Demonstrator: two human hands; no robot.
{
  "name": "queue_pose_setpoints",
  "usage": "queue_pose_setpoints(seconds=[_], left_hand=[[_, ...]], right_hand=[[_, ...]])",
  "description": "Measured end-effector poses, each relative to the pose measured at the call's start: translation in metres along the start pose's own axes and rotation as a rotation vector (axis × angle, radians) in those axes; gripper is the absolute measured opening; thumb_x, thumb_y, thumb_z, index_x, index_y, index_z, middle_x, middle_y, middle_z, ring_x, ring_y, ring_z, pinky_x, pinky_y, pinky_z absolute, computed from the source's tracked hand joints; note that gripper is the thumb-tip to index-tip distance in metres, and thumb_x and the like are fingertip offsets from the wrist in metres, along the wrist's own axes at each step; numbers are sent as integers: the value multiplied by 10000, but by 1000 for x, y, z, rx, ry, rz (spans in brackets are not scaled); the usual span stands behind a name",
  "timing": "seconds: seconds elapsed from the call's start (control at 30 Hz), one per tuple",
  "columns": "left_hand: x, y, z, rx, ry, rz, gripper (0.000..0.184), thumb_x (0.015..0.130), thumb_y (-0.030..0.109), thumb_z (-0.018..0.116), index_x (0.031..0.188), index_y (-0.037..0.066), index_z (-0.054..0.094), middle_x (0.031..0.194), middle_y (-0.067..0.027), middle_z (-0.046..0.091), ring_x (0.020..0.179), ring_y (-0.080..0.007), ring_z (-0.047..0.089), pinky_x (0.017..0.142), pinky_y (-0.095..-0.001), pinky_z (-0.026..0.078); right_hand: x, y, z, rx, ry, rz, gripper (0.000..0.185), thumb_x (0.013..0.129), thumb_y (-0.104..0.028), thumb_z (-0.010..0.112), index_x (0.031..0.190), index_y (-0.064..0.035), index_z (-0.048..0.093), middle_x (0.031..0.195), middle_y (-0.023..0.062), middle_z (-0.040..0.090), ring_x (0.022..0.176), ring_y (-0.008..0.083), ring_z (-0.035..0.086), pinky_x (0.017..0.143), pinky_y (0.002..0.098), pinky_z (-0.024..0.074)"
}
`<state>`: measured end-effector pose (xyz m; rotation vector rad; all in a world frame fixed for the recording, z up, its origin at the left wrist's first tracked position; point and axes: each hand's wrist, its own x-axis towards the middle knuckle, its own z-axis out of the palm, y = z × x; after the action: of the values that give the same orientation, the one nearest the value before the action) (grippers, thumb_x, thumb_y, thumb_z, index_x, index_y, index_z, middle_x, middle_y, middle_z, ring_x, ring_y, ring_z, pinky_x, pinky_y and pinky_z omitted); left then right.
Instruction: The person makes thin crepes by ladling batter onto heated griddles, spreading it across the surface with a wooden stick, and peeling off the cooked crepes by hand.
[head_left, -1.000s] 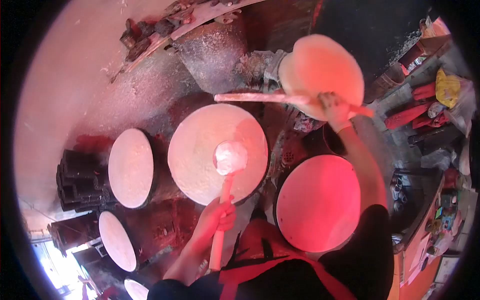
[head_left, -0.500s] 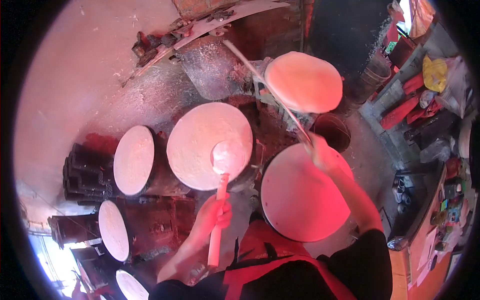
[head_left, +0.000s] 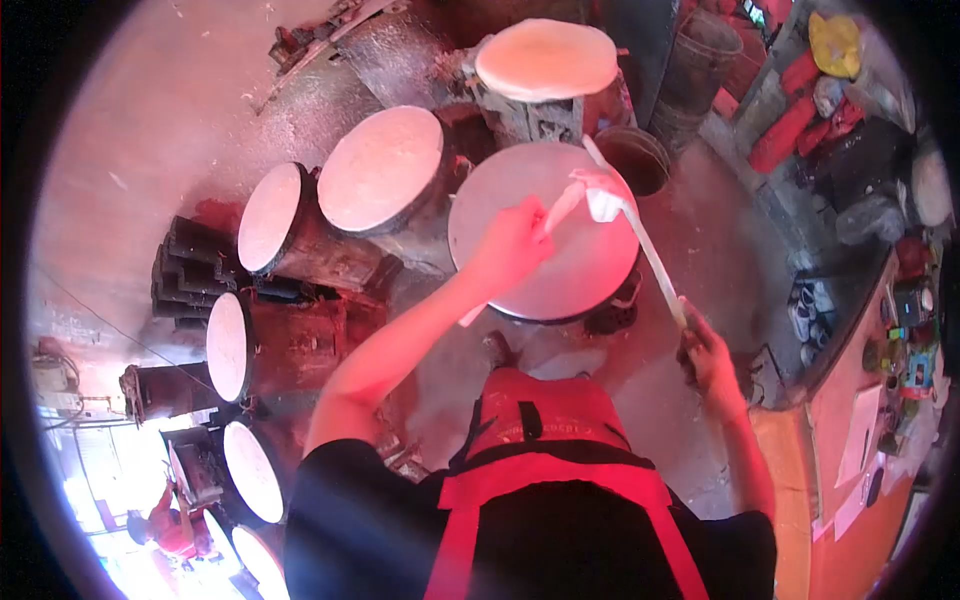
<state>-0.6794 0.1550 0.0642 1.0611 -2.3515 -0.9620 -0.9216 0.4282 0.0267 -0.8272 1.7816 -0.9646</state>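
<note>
My left hand [head_left: 512, 246] is closed around the handle of a scoop, above a bare round griddle [head_left: 500, 200]. The scoop's white-coated head [head_left: 603, 200] meets or overlaps a long, thin, flat stick [head_left: 655, 262]; contact is hard to tell. At the right, my right hand [head_left: 706, 358] grips the stick's lower end, beyond the griddle's edge. Left of the bare griddle is a round surface covered in a pale layer [head_left: 383, 168]. A pale orange flat round sheet [head_left: 547, 60] lies on a stand behind the griddle.
More pale-covered rounds [head_left: 270, 217] line the left side. A dark bucket [head_left: 635, 160] stands behind the griddle at the right. Bags and red items [head_left: 785, 130] lie at the far right, above a cluttered counter [head_left: 850, 450]. Another person [head_left: 170, 530] is at the lower left.
The view has shifted. My left hand has carried the scoop from the pale-covered round to over the bare griddle. My right hand has moved down and right, with the stick now beside the scoop.
</note>
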Motion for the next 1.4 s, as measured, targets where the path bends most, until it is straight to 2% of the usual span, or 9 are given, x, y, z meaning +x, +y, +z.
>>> queue_pose_setpoints(seconds=[0.17, 0.23, 0.43, 0.53, 0.6, 0.7, 0.83, 0.97, 1.4], left_hand=[[35, -59, 134, -28, 254, -179, 233, 773, 168, 668, 936, 18, 598, 765, -175, 670, 728, -312, 682, 680, -414, 532], [43, -47, 149, -36, 306, -192, 242, 776, 169, 669, 947, 16, 594, 760, -169, 669, 721, -308, 683, 677, -414, 530], [74, -34, 132, -149, 597, -211, 279, 782, 159, 698, 975, 5, 568, 724, -132, 651, 666, -252, 666, 620, -411, 513], [74, -9, 80, -499, 657, -133, 224, 829, 127, 680, 970, -9, 570, 716, -106, 636, 637, -210, 636, 576, -374, 507], [66, 6, 40, -890, 609, -49, 156, 879, 94, 638, 953, -25, 570, 743, -87, 623, 630, -167, 607, 554, -320, 501], [38, -10, -4, -1031, 540, -56, 161, 920, 132, 594, 951, -24, 569, 783, -74, 610, 627, -126, 569, 538, -271, 472], [-76, -32, -40, -1063, 117, -495, 227, 953, 211, 531, 995, -5, 587, 751, -32, 559, 574, -107, 501, 488, -241, 405], [-177, -79, -27, -1215, 189, -624, 290, 976, 213, 506, 1213, 68, 589, 819, -16, 564, 583, -65, 465, 458, -200, 365], [-393, -224, -5, -1280, 254, -943, 464, 1016, 412, 419, 941, 13, 643, 762, 14, 438, 522, -62, 367, 457, -235, 318]], right_hand=[[-6, 140, 54, 480, 31, 274, 492, 989, -199, 517, 1470, -228, 417, 849, 1, 618, 714, 139, 580, 676, 254, 488], [0, 141, 87, -124, 399, -369, 496, 982, -202, 522, 1465, -232, 416, 1046, 85, 692, 908, 223, 652, 797, 313, 504], [64, 83, 125, -164, 335, -195, 483, 987, -226, 511, 1458, -195, 411, 1241, 176, 625, 1141, 351, 589, 987, 386, 438], [121, 77, 145, -59, 506, -595, 455, 997, -256, 501, 1446, -223, 439, 953, 89, 701, 825, 253, 676, 739, 366, 539], [122, 59, 141, 869, 43, 18, 430, 998, -288, 507, 1426, -271, 467, 673, -32, 560, 480, 108, 515, 431, 272, 430], [78, 48, 181, 971, 311, 2, 427, 988, -285, 528, 1411, -308, 475, 582, -80, 366, 373, 37, 292, 348, 198, 236], [65, 50, 247, 989, 493, -5, 441, 976, -246, 568, 1411, -261, 497, 710, -100, 507, 476, 32, 375, 405, 202, 284], [138, -8, 273, 788, 528, 6, 413, 974, -197, 557, 1384, -184, 503, 659, -59, 476, 428, 71, 364, 375, 260, 317], [83, 43, 230, 598, 360, -36, 403, 971, -303, 571, 1368, -246, 534, 575, -91, 377, 400, 45, 328, 365, 228, 248]])
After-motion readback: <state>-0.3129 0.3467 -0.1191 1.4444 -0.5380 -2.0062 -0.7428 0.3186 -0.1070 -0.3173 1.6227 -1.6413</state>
